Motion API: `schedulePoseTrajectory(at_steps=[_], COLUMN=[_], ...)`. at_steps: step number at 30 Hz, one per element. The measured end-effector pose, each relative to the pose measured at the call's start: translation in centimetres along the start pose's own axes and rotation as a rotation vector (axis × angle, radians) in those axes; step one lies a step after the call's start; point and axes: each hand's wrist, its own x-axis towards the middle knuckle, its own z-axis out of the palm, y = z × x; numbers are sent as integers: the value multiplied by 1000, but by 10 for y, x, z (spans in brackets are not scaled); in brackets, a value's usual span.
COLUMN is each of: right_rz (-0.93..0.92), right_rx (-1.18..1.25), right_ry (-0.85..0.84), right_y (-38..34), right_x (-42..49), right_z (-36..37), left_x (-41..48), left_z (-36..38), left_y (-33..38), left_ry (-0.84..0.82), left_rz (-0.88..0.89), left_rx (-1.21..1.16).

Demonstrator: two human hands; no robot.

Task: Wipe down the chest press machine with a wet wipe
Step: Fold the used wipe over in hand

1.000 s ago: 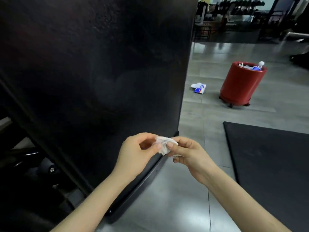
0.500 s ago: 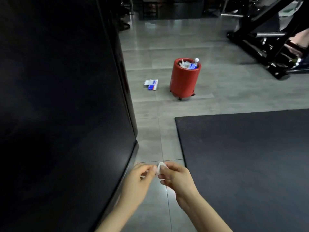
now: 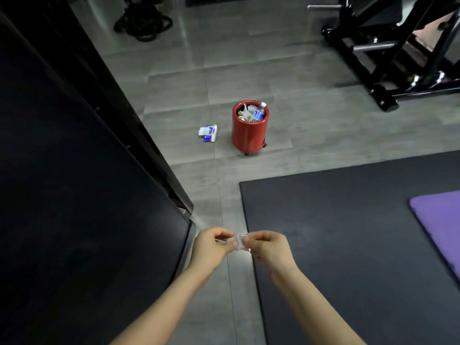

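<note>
Swung away from the chest press machine [image 3: 74,195] since a second earlier: filled most of the head view then, kept only to the left of the hands now. Stood farther from the red bin [image 3: 249,130] as well, seen smaller and well ahead of the hands, with the wipe packet [image 3: 208,133] just left of it on the floor [image 3: 179,95]. Brought a purple mat [image 3: 438,220] into sight far to the right of the hands, lying on the black mat [image 3: 348,245].

Held the wet wipe [image 3: 239,242] pinched between left hand [image 3: 211,245] and right hand [image 3: 268,247], fingertips of both curled onto it, just right of the machine's lower corner and clear of its panel. Looked a tighter, smaller wad than the looser white bunch of a second earlier.

Judged light, soft, limp and damp; liable to tear or stay bunched if tugged hard. Best taken by opposite edges, spread open, then backed with flat fingers against the panel.
</note>
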Motion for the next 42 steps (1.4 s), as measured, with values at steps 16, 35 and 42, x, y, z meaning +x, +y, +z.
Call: schedulePoseTrajectory(at_steps=[16, 35, 42], right_rz=[-64, -133, -78], right_rx=[-244, -581, -917], right_ry=[23, -61, -155], right_y=[-197, -434, -492], right_x=[165, 509, 706], right_z=[49, 34, 8], left_x=[210, 572, 733], left_z=[-80, -47, 7], left_y=[125, 258, 279], left_ry=[-40, 167, 306], left_rz=[-22, -179, -407], left_rx=[-21, -268, -376])
